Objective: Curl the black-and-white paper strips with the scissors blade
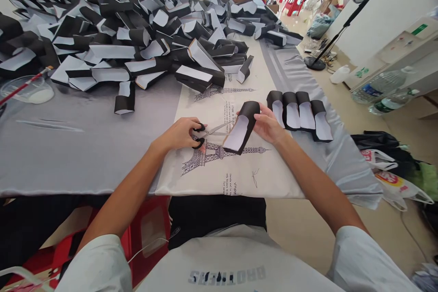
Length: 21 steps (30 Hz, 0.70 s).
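left fingers (pixel 193 124): closed through scissors (pixel 214 130) loops | right fingers (pixel 261 117): gripping black paper (pixel 239 127)

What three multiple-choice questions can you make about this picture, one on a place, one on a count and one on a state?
1. Where is the large heap of black-and-white paper pieces?
A. On the floor
B. On the cloth-covered table, beyond the hands
C. On a red stool

2. How many pieces lie in the neat row beside the right hand?
A. Three
B. Four
C. Six

3. What does the left hand grip?
A. A water bottle
B. Nothing
C. Scissors

Answers:
1. B, the heap fills the far part of the table.
2. B, four pieces lie side by side.
3. C, the black scissor handles are in its grip.
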Tool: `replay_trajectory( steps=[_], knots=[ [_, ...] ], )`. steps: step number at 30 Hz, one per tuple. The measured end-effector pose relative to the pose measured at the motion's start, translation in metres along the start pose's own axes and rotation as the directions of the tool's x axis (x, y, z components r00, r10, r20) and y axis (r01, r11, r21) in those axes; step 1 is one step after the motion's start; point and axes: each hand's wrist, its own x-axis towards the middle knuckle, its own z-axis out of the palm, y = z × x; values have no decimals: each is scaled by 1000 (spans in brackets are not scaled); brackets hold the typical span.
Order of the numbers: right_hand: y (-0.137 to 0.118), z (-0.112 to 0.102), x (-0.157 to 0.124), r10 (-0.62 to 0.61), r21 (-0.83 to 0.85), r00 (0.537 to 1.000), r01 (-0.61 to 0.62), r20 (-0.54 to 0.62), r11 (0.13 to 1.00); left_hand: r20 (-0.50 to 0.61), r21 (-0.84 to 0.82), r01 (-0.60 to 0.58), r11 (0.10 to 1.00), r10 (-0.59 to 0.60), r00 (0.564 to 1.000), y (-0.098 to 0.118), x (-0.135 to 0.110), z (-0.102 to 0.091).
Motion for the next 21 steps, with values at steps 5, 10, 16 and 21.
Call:
replay_trajectory(
  steps=[5,10,16,21],
  knots=[
    [1,-1,0,17,8,1000,-17,0,1000,15,-10,-70,998,70,997,-7,1,-1],
    [4,-4,1,16,-3,1000,-16,10,1000,-7,-24,-56,998,56,998,-7,1,0],
    [6,-5,1,21,-9,999,-21,29,1000,20,-37,-43,998,44,999,-3,-1,0],
    [7,-5,1,25,0,999,-25,33,1000,-38,5,-29,1000,29,999,3,0,-1]
  ],
)
